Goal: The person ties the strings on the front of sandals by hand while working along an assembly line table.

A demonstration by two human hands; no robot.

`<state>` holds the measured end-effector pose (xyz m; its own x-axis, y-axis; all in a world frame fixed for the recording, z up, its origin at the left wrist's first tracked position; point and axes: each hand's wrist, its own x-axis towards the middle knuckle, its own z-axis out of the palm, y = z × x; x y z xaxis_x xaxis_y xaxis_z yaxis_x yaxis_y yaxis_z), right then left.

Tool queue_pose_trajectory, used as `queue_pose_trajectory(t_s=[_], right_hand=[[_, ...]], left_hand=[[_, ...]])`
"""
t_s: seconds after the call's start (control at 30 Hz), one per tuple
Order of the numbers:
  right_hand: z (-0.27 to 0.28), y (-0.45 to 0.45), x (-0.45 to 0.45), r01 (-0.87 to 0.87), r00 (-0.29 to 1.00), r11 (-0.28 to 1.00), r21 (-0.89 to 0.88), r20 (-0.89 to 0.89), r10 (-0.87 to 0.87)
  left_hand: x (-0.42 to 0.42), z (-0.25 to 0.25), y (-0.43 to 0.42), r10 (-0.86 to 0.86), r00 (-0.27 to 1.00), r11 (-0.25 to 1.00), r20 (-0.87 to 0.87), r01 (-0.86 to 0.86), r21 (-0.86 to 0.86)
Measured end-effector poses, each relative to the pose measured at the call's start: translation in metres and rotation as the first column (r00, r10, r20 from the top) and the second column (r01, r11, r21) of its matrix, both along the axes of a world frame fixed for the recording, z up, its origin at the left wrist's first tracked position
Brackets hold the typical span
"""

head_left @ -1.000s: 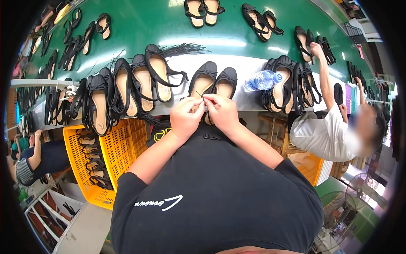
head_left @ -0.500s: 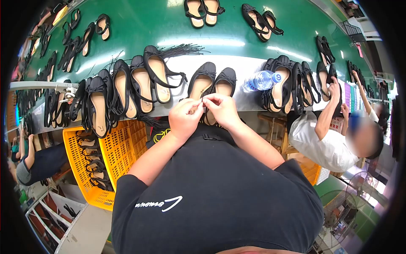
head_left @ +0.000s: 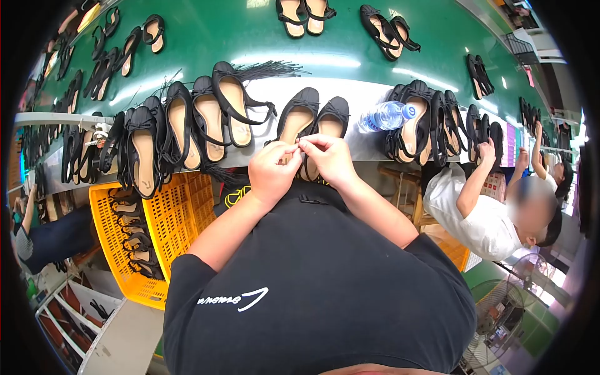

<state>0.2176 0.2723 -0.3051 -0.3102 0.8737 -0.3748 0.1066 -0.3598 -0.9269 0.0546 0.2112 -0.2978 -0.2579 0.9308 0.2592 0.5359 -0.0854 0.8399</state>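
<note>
Both hands meet at chest height over the near edge of the table, fingertips almost touching. My left hand [head_left: 272,170] is closed in a pinch, and my right hand [head_left: 330,161] pinches right beside it. What lies between the fingertips is too small and too covered to name. Just beyond them stand two black slingback flats with bows and beige insoles, a left shoe [head_left: 296,119] and a right shoe [head_left: 332,119]. Their heel ends and straps are partly hidden by my fingers.
More black flats [head_left: 181,125] line the table edge at left, near a bundle of black cords [head_left: 265,70]. At right a water bottle [head_left: 387,117] lies against other shoes [head_left: 417,119]. A yellow crate [head_left: 128,281] holds shoes below left. A co-worker [head_left: 469,212] works at right.
My hands stay pinched together in nearly the same place. At right, the co-worker's arm has come down and back from the shoes; the view has shifted slightly.
</note>
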Motion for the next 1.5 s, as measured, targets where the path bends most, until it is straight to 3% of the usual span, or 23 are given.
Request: queue_pose_trajectory(t_s=[0.23,0.33,0.4,0.43,0.47,0.5,0.53,0.6,0.63,0.67,0.73,0.8,0.87,0.93,1.0,1.03,1.07,1.1,1.13,1.2,1.27,1.33,1.5], right_hand=[[0.004,-0.001,-0.003,-0.018,1.0,0.999,0.047,0.012,0.018],[0.0,-0.006,-0.006,0.006,1.0,0.999,0.049,0.007,-0.007],[0.001,-0.015,-0.009,0.046,0.999,0.998,0.051,0.004,-0.046],[0.002,-0.021,-0.008,0.009,0.998,0.918,0.397,0.06,-0.036],[0.004,-0.027,-0.008,-0.05,0.992,0.722,0.69,0.115,-0.042],[0.003,-0.032,-0.007,-0.083,0.992,0.613,0.786,0.126,-0.027],[0.002,-0.032,-0.006,-0.09,0.992,0.612,0.785,0.128,-0.018],[0.003,-0.033,-0.002,-0.184,0.971,0.253,0.95,0.216,-0.105],[-0.001,-0.034,0.001,-0.214,0.958,0.185,0.959,0.243,-0.155],[-0.003,-0.035,0.003,-0.217,0.958,0.184,0.959,0.245,-0.148],[-0.006,-0.036,0.006,-0.28,0.954,0.044,0.959,0.283,-0.094],[-0.009,-0.041,0.006,-0.286,0.955,0.069,0.956,0.29,-0.058],[-0.011,-0.042,0.004,-0.21,0.974,0.322,0.923,0.226,-0.011],[-0.013,-0.043,-0.003,-0.109,0.993,0.626,0.772,0.11,0.039],[-0.018,-0.04,-0.016,-0.08,0.997,0.747,0.66,0.07,0.045],[-0.021,-0.039,-0.023,-0.088,0.996,0.749,0.657,0.072,0.053],[-0.022,-0.037,-0.031,-0.013,0.999,0.888,0.46,-0.023,0.026],[-0.021,-0.033,-0.036,0.048,0.994,0.972,0.23,-0.106,-0.024],[-0.019,-0.027,-0.036,0.04,0.995,0.973,0.227,-0.102,-0.017],[0.002,-0.009,-0.041,-0.189,0.944,0.966,0.175,0.302,0.13],[0.0,0.005,-0.041,-0.196,0.946,0.963,0.187,0.296,0.135],[-0.013,0.023,-0.032,-0.298,0.945,0.954,0.006,0.14,0.295],[0.022,0.05,-0.028,-0.498,0.821,0.86,-0.112,0.258,0.509]], left_hand=[[-0.003,-0.001,-0.003,-0.018,0.996,0.995,-0.087,0.026,0.094],[-0.003,-0.003,-0.006,-0.015,0.999,0.999,-0.047,0.017,0.033],[-0.003,-0.006,-0.004,0.158,0.887,0.915,0.433,0.033,-0.401],[-0.002,-0.009,-0.001,0.206,0.744,0.926,0.636,0.063,-0.372],[-0.004,-0.003,0.0,0.273,0.532,0.901,0.802,0.15,-0.406],[-0.016,0.004,-0.002,0.306,0.44,0.838,0.844,0.297,-0.459],[-0.027,0.011,-0.005,0.351,0.348,0.757,0.869,0.441,-0.482],[-0.025,0.024,-0.008,0.447,0.28,0.686,0.85,0.502,-0.526],[-0.024,0.027,-0.009,0.534,0.221,0.608,0.816,0.57,-0.552],[-0.025,0.025,-0.012,0.535,0.215,0.612,0.817,0.568,-0.551],[-0.033,0.019,-0.02,0.522,0.159,0.551,0.838,0.686,-0.474],[-0.039,0.024,-0.022,0.494,0.179,0.563,0.851,0.68,-0.469],[-0.043,0.029,-0.021,0.403,0.395,0.585,0.826,0.583,-0.564],[-0.042,0.009,-0.023,0.387,0.459,0.609,0.8,0.524,-0.595],[-0.032,0.0,-0.023,0.154,0.622,0.852,0.768,0.309,-0.421],[-0.034,-0.005,-0.024,0.129,0.758,0.862,0.639,0.234,-0.451],[-0.034,0.002,-0.023,0.137,0.755,0.862,0.641,0.228,-0.453],[-0.033,0.007,-0.021,0.049,0.9,0.931,0.433,0.116,-0.346],[-0.032,0.01,-0.021,0.0,0.984,0.978,0.181,0.038,-0.206],[-0.03,0.003,-0.02,0.037,0.992,0.982,0.118,-0.014,-0.188],[-0.034,-0.005,-0.017,0.039,0.994,0.999,-0.105,-0.039,-0.002],[-0.035,-0.007,-0.013,0.039,0.985,0.998,-0.171,-0.031,0.051],[-0.03,-0.005,-0.008,0.058,0.955,0.992,-0.291,-0.022,0.128]])
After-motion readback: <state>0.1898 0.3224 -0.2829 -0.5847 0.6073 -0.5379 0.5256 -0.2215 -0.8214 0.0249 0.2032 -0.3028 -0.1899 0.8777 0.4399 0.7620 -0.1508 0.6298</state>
